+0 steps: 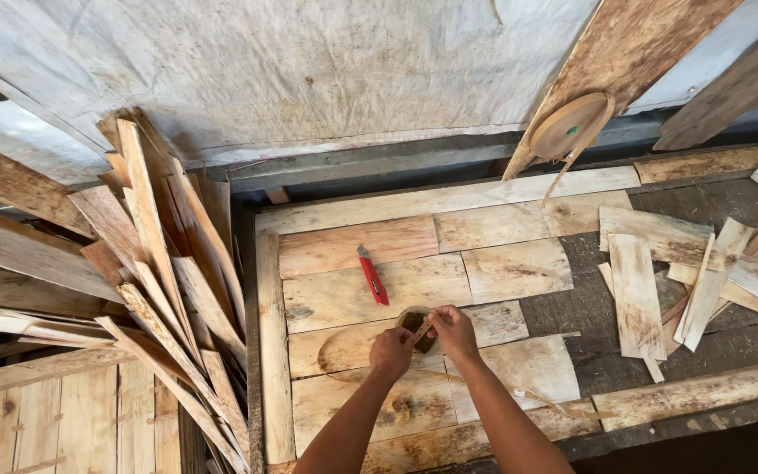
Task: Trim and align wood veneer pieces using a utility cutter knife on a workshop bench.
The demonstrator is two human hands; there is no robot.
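The person's two forearms reach up from the bottom edge, and both hands meet over a sheet made of pale wood veneer pieces (344, 298) laid edge to edge on a dark table (589, 307). The left hand (391, 353) is curled, its fingertips pinching the near end of a short strip of brown tape (422, 331). The right hand (454, 331) is also closed, thumb and fingers gripping the other end of that strip just beside the left. The tape lies across a dark knot hole (412, 321) in the veneer, right between the two hands.

Just beyond the left hand, a red utility knife (373, 276) lies on the veneer, pointing away and apart from both hands.

To the right, on the bare part of the table, loose veneer scraps (660, 281) lie in a scattered heap. To the left, off the table, a thick bundle of long veneer strips (168, 290) leans in a fan.

Farther back, a roll of brown tape (569, 127) hangs against a slanted board (633, 53), with a loose end dangling from it. Behind everything stretches a stained grey tarpaulin (309, 70).
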